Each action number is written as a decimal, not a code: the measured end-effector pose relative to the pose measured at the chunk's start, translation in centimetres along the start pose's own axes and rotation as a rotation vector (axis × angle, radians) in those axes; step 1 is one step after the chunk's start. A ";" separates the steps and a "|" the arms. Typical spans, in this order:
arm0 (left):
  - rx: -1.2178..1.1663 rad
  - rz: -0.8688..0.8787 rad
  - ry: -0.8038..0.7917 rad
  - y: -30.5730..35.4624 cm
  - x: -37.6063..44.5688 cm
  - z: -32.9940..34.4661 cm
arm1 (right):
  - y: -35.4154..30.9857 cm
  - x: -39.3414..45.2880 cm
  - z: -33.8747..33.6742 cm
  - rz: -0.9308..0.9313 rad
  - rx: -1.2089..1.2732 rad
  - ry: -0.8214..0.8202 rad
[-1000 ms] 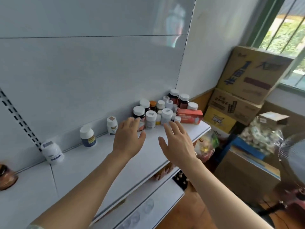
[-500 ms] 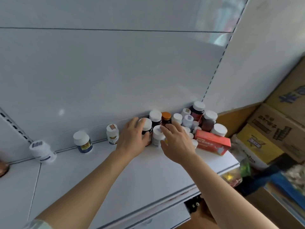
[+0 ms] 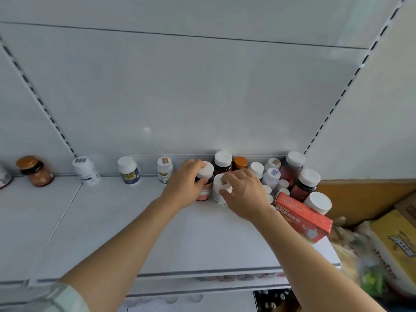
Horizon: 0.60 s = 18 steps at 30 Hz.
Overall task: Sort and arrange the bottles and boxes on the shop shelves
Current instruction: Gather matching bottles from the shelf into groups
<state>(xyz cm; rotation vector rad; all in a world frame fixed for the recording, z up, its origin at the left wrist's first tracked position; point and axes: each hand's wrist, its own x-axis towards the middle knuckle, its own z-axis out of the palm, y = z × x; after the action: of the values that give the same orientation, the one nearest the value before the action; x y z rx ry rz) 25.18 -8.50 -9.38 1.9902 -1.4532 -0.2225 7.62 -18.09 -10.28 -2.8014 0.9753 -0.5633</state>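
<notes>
On the white shelf (image 3: 135, 233) a cluster of several bottles stands at the back right. My left hand (image 3: 183, 184) grips a dark bottle with a white cap and pink label (image 3: 205, 176). My right hand (image 3: 244, 193) closes on a white bottle (image 3: 219, 190) right beside it. Behind them stand a dark red bottle with a white cap (image 3: 222, 162) and an orange-capped bottle (image 3: 240, 163). A red box (image 3: 302, 216) lies on the shelf to the right of my right wrist. Spaced along the back wall to the left are a small white bottle (image 3: 165, 168), a blue-labelled bottle (image 3: 128, 170) and a tilted white bottle (image 3: 85, 170).
A brown jar with a gold lid (image 3: 35, 171) stands at the far left. Yellow cardboard boxes (image 3: 396, 246) and bagged goods sit past the shelf's right end. A lower shelf (image 3: 191, 299) shows below the front edge. Slotted uprights frame the back panel.
Both hands have gone from hovering in front of the cluster to closing on bottles at its left side. The view has swung left and closer to the shelf.
</notes>
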 end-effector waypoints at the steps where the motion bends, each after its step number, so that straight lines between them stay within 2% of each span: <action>1: -0.026 -0.015 0.005 0.1 -0.4 -0.2 | 0.1 -0.1 -0.2 0.003 0.053 0.049; 4: -0.158 -0.073 0.024 0.1 -1.6 -1.3 | -0.2 0.1 -1.3 0.064 0.307 0.144; 7: -0.253 -0.133 0.038 0.6 -2.5 -3.0 | -1.2 0.7 -2.5 0.147 0.479 0.090; 13: -0.375 -0.166 0.103 0.7 -3.9 -6.1 | -4.1 0.9 -4.5 0.276 0.653 -0.053; 18: -0.437 -0.184 0.104 -0.3 -5.4 -8.6 | -7.3 1.0 -5.0 0.298 0.650 -0.080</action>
<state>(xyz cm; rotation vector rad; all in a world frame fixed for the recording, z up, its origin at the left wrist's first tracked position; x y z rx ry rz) 27.67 -0.15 -4.15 1.7434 -1.0484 -0.4667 10.64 -12.95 -3.67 -2.0513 0.9531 -0.5877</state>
